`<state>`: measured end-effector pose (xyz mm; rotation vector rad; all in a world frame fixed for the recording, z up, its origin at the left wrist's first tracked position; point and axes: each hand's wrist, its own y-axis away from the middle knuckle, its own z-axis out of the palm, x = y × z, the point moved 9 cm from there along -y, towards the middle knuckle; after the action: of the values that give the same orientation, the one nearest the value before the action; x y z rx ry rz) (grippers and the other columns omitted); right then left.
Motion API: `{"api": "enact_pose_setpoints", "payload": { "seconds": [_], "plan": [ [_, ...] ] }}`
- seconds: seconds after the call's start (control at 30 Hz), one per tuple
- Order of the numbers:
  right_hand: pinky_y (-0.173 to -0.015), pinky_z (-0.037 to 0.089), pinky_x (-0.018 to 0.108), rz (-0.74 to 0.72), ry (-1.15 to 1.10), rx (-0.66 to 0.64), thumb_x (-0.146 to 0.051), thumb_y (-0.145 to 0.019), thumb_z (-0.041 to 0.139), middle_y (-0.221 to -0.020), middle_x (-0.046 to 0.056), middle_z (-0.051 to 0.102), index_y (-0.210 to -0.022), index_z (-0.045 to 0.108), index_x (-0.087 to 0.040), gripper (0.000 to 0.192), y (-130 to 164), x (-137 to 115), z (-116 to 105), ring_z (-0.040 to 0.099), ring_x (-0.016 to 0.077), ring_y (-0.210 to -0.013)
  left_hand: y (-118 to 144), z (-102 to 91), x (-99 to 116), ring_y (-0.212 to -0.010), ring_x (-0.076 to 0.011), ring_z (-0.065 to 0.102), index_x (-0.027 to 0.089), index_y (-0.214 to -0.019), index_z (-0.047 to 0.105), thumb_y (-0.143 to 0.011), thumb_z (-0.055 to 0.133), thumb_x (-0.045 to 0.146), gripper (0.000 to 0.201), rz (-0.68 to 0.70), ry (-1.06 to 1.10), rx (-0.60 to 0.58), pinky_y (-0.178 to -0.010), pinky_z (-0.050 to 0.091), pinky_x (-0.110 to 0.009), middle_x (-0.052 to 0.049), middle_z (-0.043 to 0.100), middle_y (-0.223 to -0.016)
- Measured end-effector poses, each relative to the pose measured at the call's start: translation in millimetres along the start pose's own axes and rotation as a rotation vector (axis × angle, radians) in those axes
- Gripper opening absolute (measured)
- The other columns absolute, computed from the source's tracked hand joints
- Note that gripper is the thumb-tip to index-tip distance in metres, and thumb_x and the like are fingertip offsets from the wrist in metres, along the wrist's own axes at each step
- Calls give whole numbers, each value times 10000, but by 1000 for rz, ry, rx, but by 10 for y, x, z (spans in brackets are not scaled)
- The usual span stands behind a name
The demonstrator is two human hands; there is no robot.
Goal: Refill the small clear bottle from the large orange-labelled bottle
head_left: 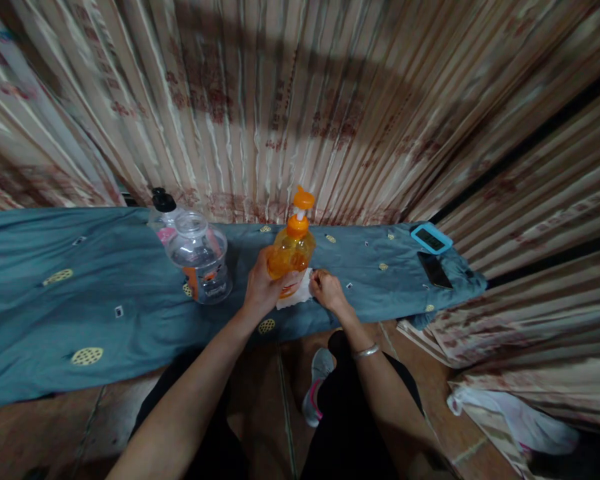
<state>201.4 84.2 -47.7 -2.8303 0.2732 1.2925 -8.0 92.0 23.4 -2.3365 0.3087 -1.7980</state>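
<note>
An orange pump bottle [293,248] with an orange pump top stands tilted slightly to the right in the middle of the cloth-covered surface. My left hand [267,283] is wrapped round its lower left side. Close to the bottle's right, my right hand [327,291] is closed, its fingers curled at the edge of a white tissue [301,295]. Part of the tissue lies below and behind the bottle. The fingertips of my right hand pinch at the tissue's right edge.
To the left stands a clear, wide-mouthed plastic jar [207,257], with a black-capped bottle [164,201] partly behind it. A blue-framed digital timer [431,238] and a dark phone [434,270] lie at the right end. Pleated curtains [280,100] hang behind the blue-green cloth [145,333].
</note>
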Motion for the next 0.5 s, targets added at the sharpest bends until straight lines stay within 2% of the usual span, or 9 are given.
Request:
{"api": "enact_pose_setpoints", "payload": {
  "seconds": [0.17, 0.27, 0.4, 0.5],
  "plan": [
    [-727, 532, 305, 116, -230, 47, -387, -905, 576, -973, 35, 618, -1035, 595, -142, 278, -7, 227, -229, 607, 126, -821, -22, -18, 1, -949, -242, 656, 195, -1183, 514, -692, 731, 460, 598, -25, 19, 21, -828, 516, -365, -50, 677, -1060],
    [-650, 522, 264, 146, -425, 84, -398, -914, 561, -912, 21, 610, -1029, 587, -137, 287, -9, 248, -364, 590, 101, -734, -18, 30, -26, -946, -236, 657, 203, -1172, 516, -694, 732, 456, 582, -55, 43, 8, -815, 519, -356, -46, 680, -1057],
    [-587, 490, 226, 94, -659, 153, -394, -914, 561, -835, -1, 591, -978, 586, -135, 268, 19, 88, -607, 553, 75, -653, -10, 89, 11, -964, -232, 655, 194, -1176, 500, -710, 719, 417, 561, -16, 73, -3, -839, 518, -357, -49, 676, -1069],
    [-552, 462, 207, -5, -800, 224, -383, -911, 567, -785, -18, 565, -935, 579, -135, 250, 93, -177, -872, 518, 62, -608, 0, 124, 28, -973, -241, 654, 187, -1153, 507, -711, 715, 417, 540, -19, 64, -10, -853, 516, -372, -54, 678, -1061]
  ]
}}
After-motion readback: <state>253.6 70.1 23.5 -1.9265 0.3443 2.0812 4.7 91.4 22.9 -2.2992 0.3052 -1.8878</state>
